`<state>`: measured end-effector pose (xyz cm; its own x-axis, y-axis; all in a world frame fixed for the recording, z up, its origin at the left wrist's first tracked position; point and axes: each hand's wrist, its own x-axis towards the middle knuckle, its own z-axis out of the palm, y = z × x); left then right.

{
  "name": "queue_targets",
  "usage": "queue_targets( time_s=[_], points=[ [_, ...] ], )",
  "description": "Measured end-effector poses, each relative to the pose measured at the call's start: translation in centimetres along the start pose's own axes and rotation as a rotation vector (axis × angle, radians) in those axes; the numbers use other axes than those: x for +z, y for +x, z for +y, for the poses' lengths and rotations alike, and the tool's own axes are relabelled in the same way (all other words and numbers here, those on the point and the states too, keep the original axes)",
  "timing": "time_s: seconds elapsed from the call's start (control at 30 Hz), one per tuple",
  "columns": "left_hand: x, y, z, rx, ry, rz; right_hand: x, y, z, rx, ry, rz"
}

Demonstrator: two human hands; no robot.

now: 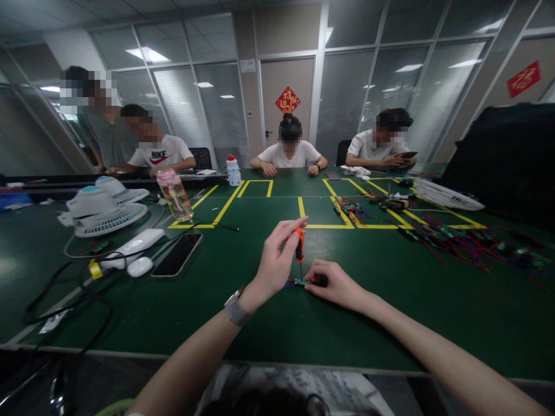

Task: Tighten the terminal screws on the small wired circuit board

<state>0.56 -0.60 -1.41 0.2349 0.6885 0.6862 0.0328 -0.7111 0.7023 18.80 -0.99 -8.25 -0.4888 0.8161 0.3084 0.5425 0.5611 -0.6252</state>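
Observation:
My left hand (277,257) is closed around the orange and black handle of a screwdriver (300,245), which stands upright with its thin shaft pointing down. The tip meets a small green circuit board (298,282) lying on the green table, with red and blue wires at its left end. From the right, my right hand (332,283) pinches the board's right end between thumb and fingertips. A dark object shows inside the curl of that hand; I cannot make out what it is.
Left of my hands lie a phone (178,255), a white mouse-like case (139,266), cables and a white fan (106,211). A pink-lidded bottle (176,196) stands behind them. Wired boards (459,240) are heaped at right. Several people sit or stand across the table.

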Motion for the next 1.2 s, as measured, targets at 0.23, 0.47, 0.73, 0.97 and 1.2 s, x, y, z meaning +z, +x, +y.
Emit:
queue_targets(
  time_s=[0.23, 0.47, 0.73, 0.97, 1.2],
  points=[
    [0.04, -0.12, 0.16, 0.073, 0.143, 0.063, -0.03, 0.0, 0.01, -0.011, -0.005, -0.001],
    [0.01, 0.05, -0.01, 0.046, 0.046, -0.045, -0.1, -0.06, -0.09, -0.02, -0.007, -0.011],
    [-0.23, 0.02, 0.49, 0.098, 0.162, -0.078, -0.05, -0.15, 0.33, -0.035, 0.0, -0.009],
    [0.38, -0.34, 0.0, 0.12, 0.169, -0.068, 0.14, -0.16, 0.51, -0.037, -0.003, 0.009],
    [0.15, -0.25, 0.56, 0.147, 0.246, -0.056, 0.17, -0.09, 0.57, -0.028, -0.007, 0.014]
  ],
)
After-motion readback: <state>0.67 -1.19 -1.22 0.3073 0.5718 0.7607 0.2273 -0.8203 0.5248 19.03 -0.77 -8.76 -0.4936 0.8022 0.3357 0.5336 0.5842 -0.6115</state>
